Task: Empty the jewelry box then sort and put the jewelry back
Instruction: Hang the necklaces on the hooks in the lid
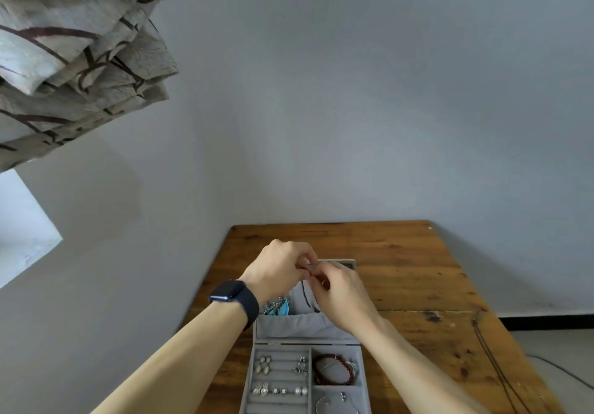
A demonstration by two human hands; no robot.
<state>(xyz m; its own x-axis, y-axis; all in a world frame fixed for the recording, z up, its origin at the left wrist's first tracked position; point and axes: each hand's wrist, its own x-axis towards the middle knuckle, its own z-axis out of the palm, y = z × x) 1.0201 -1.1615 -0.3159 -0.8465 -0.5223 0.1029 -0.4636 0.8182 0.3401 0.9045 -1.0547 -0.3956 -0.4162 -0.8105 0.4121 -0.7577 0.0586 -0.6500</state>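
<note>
A grey velvet jewelry box (257, 381) lies open on the wooden table (418, 285), its lid (289, 323) folded back away from me. My left hand (279, 269) and my right hand (344, 298) meet above the lid's top edge, both pinching a thin dark necklace (305, 294) whose cord hangs down in front of the lid. Beside it in the lid hang beaded pieces with blue pendants (278, 306). In the base, earrings and rings (279, 378) sit in the ring rows, a dark red bead bracelet (334, 370) fills the upper right compartment, and a silver bangle (334, 404) lies below it.
A long thin chain (495, 365) lies on the table at the right. The table stands against a grey wall (353, 124). A patterned curtain (80, 60) hangs at the upper left. A cable (559, 372) runs on the floor at the right.
</note>
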